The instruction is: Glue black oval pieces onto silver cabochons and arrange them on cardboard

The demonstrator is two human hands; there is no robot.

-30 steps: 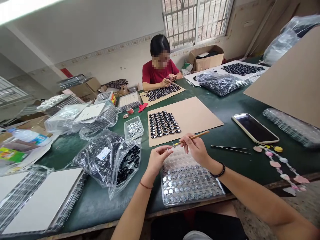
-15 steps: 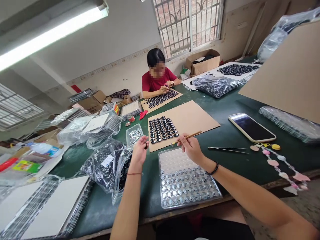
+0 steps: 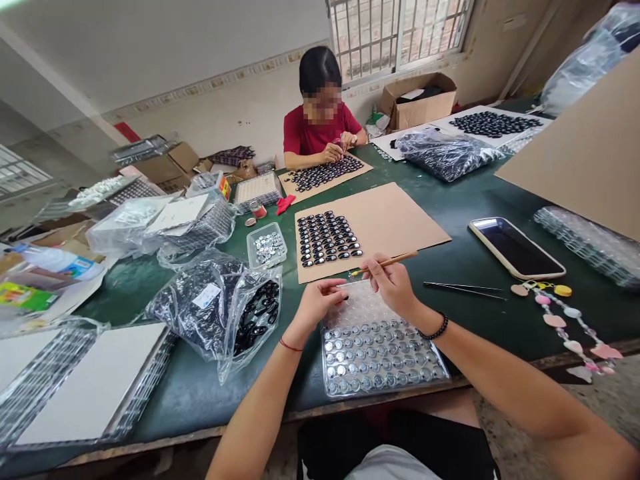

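My right hand (image 3: 393, 283) pinches a thin wooden stick (image 3: 403, 257); its yellowish tip points left, and a tiny shiny bit shows there. Just left of it, my left hand (image 3: 320, 303) has thumb and fingers closed on a small black piece (image 3: 346, 297), mostly hidden by the fingertips. Below both hands lies a clear plastic tray (image 3: 385, 357) with rows of round silvery pieces in its near part. Beyond the hands, a brown cardboard sheet (image 3: 400, 217) carries rows of black oval pieces (image 3: 327, 239) with shiny centres.
Left stand a clear tub (image 3: 267, 247) of small silvery parts and an open plastic bag (image 3: 200, 313) of black pieces. Tweezers (image 3: 465, 289) and a phone (image 3: 517, 248) with a beaded strap lie right. A co-worker in red (image 3: 320, 130) handles similar pieces across the table.
My left hand has moved right, toward the stick's tip, with the small black piece. The right hand keeps the stick. The view has tilted down slightly.
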